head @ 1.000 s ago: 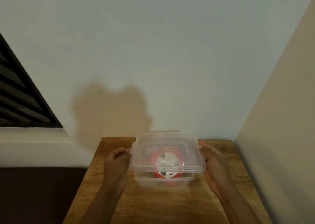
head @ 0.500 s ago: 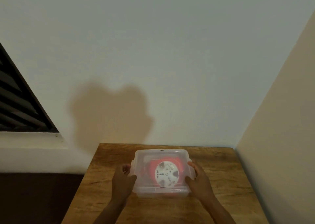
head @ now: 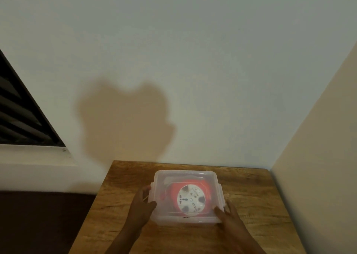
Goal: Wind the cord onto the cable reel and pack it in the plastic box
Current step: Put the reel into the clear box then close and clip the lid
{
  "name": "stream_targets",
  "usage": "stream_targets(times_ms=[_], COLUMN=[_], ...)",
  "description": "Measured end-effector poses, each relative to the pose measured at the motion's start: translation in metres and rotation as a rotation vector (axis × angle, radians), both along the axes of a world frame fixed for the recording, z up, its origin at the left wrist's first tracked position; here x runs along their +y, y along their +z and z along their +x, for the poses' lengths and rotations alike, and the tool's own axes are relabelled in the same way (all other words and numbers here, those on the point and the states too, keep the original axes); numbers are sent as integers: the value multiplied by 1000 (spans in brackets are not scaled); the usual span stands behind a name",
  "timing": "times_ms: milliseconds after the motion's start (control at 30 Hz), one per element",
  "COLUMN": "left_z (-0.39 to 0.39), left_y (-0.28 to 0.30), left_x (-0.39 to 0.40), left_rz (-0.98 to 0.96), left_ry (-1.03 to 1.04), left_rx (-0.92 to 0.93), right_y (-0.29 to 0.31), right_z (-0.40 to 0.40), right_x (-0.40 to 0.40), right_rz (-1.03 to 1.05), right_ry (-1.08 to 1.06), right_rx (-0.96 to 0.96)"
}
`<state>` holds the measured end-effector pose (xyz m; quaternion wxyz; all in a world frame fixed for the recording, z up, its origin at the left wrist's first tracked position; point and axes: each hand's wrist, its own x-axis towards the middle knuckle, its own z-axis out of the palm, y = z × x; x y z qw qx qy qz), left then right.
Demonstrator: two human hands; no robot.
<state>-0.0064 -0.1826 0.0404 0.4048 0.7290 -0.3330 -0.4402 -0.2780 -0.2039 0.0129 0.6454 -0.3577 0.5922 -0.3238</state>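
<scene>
Box (head: 187, 196) of clear plastic sits on the wooden tabletop (head: 251, 205), near its middle and a little toward the far edge, with its lid (head: 185, 176) laid flat over the top. Through the lid shows the reel (head: 190, 199): a red round body with a white face lying upward, filling most of the box's right and centre. A pale strip inside the box at the far left may be the cord, but it is too blurred to tell. Clip tabs stick out at the box's left and right sides.

Left hand (head: 142, 205) lies against the box's left side, near the near-left corner; its thumb presses on the lid's near-left edge and its fingers curl round the left wall by the side tab, so it grips the box. Right hand (head: 229, 218) is at the near-right corner; its thumb reaches up onto the lid's near-right edge and a finger lies along the right wall, holding that corner. Both forearms come in from the near edge of the view.

Behind the tabletop stands a pale wall (head: 193, 60) bearing a soft shadow (head: 125, 122). A cream side wall (head: 318, 157) closes in on the right, and a dark louvred window (head: 21, 114) shows at the far left above a white sill.
</scene>
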Motion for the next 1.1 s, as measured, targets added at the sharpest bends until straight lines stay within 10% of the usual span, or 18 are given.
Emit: stream_targets(times_ms=[333,1100], left_z=[32,1], left_y=[-16,-29], left_x=[7,8], left_rz=[147,-91], left_ry=[70,-33], left_rx=[470,-267], right_y=[-6,-6], right_z=[-13,14], right_x=[-16,3], right_rz=[128,-263], right_ry=[-29,-188], right_rx=[-157,169])
